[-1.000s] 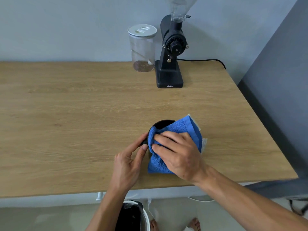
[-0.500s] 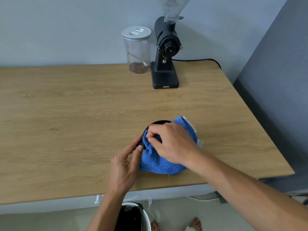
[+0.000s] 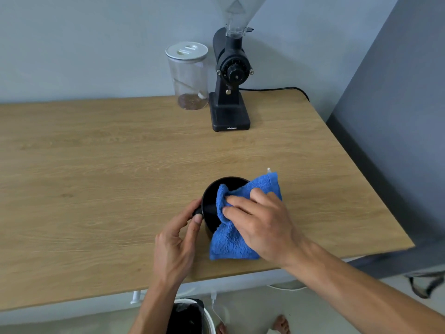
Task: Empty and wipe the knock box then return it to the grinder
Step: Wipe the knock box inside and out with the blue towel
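My left hand [image 3: 177, 239] pinches the black knock box [image 3: 213, 203] by its side knob near the counter's [image 3: 96, 177] front edge. My right hand [image 3: 261, 222] presses the blue cloth [image 3: 231, 239] over its rim, fingers flat.

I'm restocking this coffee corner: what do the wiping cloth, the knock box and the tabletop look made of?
Cloth: blue terry, looped pile, probably cotton or microfibre. Knock box: smooth black with faint sheen, plastic or coated metal. Tabletop: matte light wood grain, possibly laminate.

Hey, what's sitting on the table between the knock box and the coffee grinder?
Nothing: in the head view only bare wooden table lies between the black knock box and the coffee grinder. The clear lidded jar stands off beside the grinder.
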